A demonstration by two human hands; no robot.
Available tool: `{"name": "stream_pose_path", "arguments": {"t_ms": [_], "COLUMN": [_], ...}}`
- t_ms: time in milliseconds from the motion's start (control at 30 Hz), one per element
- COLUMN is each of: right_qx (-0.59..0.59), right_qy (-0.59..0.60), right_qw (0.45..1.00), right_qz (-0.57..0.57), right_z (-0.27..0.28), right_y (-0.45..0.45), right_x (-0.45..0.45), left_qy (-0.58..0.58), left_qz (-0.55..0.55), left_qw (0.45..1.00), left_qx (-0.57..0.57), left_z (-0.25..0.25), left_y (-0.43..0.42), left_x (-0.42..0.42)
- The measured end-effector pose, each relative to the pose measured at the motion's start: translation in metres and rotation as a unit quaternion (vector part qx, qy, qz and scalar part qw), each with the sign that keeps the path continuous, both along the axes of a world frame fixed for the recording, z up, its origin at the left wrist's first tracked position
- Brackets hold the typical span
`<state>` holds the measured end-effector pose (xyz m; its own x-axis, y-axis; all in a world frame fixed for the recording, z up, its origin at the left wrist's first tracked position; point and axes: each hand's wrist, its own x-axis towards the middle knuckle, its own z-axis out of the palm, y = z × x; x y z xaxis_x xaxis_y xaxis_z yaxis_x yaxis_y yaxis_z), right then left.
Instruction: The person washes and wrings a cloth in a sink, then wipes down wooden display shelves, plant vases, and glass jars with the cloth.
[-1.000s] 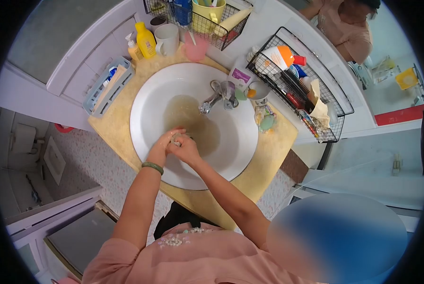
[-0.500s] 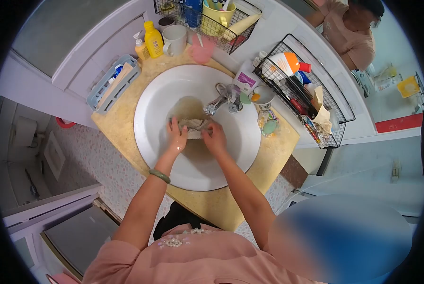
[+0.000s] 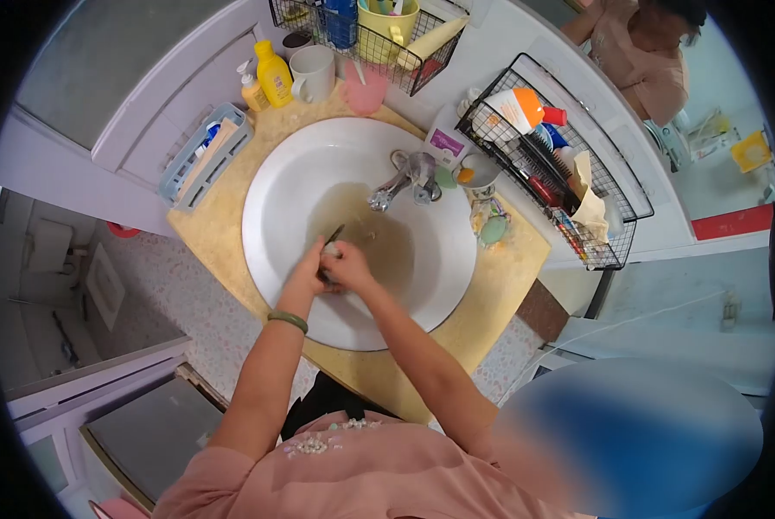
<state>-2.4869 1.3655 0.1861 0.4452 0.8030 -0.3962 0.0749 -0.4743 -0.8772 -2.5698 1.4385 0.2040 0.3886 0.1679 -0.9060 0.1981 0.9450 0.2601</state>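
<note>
The left hand is curled around a bunched cloth, mostly hidden, its dark edge poking out past the fingers, while the right hand closes on it from the other side, touching the left. Beneath both hands lies the murky water in the washbasin, with the faucet beyond them to the right.

Held cloth matt, wet-looking — sink basin glossy, ceramic-looking — faucet shiny metal; countertop smooth.
</note>
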Motion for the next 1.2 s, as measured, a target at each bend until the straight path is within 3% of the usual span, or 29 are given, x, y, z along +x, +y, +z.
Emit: {"name": "stream_pose_path", "arguments": {"t_ms": [33,67,133,167,267,333,433,500,533,600,633,667,700,733,767,800,833,900,933,967,1000,1033,1067,1167,1200], "right_qx": [0.108,0.103,0.195,0.193,0.177,0.101,0.071,-0.007,0.017,0.042,0.095,0.145,0.146,0.013,-0.120,-0.092,-0.060,0.063,0.068,0.116,0.163,0.178,0.181,0.227,0.192], "right_qy": [-0.111,-0.111,-0.126,-0.128,-0.211,-0.265,-0.243,-0.229,-0.258,-0.288,-0.400,-0.504,-0.507,-0.361,-0.199,-0.021,0.158,0.021,0.020,-0.023,-0.065,-0.159,-0.160,-0.223,-0.266], "right_qw": [0.988,0.988,0.973,0.973,0.961,0.956,0.960,0.963,0.956,0.947,0.899,0.835,0.834,0.926,0.971,0.992,0.979,0.994,0.995,0.989,0.980,0.969,0.968,0.942,0.939], "right_qz": [-0.019,-0.021,-0.009,-0.011,-0.035,-0.079,-0.121,-0.145,-0.142,-0.137,-0.153,-0.168,-0.165,-0.112,-0.052,-0.086,-0.115,-0.085,-0.076,-0.084,-0.094,-0.069,-0.067,-0.110,-0.105], "right_z": [0.025,0.039,0.057,0.056,0.051,0.042,0.031,0.014,-0.003,-0.032,-0.038,-0.045,-0.041,-0.034,-0.027,-0.022,-0.018,-0.006,0.013,0.037,0.049,0.045,0.041,0.043,0.044], "right_y": [-0.005,-0.009,-0.011,-0.009,0.000,0.011,0.016,0.011,0.004,-0.012,-0.018,-0.025,-0.030,-0.032,-0.032,-0.028,-0.023,-0.018,-0.014,-0.016,-0.018,-0.018,-0.015,0.000,0.003], "right_x": [-0.011,-0.021,-0.034,-0.034,-0.028,-0.017,0.014,0.034,0.048,0.062,0.067,0.069,0.066,0.059,0.049,0.037,0.023,-0.006,-0.017,-0.028,-0.037,-0.039,-0.038,-0.029,-0.022], "left_qy": [-0.077,-0.076,-0.287,-0.258,-0.233,-0.199,-0.150,-0.076,-0.077,-0.090,-0.092,0.005,0.102,0.101,0.072,0.038,0.015,-0.025,-0.060,-0.210,-0.210,-0.221,-0.229,-0.231,-0.233], "left_qz": [0.008,0.006,-0.003,0.088,0.079,0.084,0.114,0.079,0.086,-0.011,-0.006,-0.033,-0.059,-0.055,-0.027,0.004,-0.016,-0.015,-0.024,-0.010,-0.006,0.006,0.019,0.056,0.059], "left_qw": [0.997,0.997,0.958,0.957,0.967,0.975,0.982,0.984,0.983,0.959,0.958,0.942,0.914,0.914,0.978,0.999,0.998,0.999,0.998,0.978,0.978,0.968,0.941,0.764,0.762], "left_qx": [-0.025,-0.031,0.007,0.104,0.071,0.050,0.028,0.140,0.146,0.270,0.272,0.333,0.389,0.388,0.194,-0.007,-0.056,-0.018,0.011,-0.012,-0.011,0.118,0.247,0.599,0.602], "left_z": [-0.054,-0.083,-0.112,0.011,0.009,0.005,-0.006,-0.063,-0.056,-0.031,-0.022,-0.013,-0.009,-0.017,-0.023,-0.027,-0.022,-0.014,-0.015,-0.120,-0.123,-0.117,-0.110,-0.082,-0.075], "left_y": [0.014,0.017,0.019,-0.017,-0.019,-0.021,-0.025,-0.024,-0.022,-0.020,-0.016,-0.012,-0.011,-0.009,-0.006,-0.003,-0.003,0.001,-0.002,0.009,-0.002,-0.012,-0.021,-0.032,-0.028], "left_x": [-0.011,-0.013,-0.007,0.005,0.019,0.023,0.028,0.033,0.034,0.032,0.028,0.020,0.014,0.012,0.010,0.007,0.008,0.005,0.001,0.001,-0.007,-0.012,-0.013,-0.008,0.000]}}
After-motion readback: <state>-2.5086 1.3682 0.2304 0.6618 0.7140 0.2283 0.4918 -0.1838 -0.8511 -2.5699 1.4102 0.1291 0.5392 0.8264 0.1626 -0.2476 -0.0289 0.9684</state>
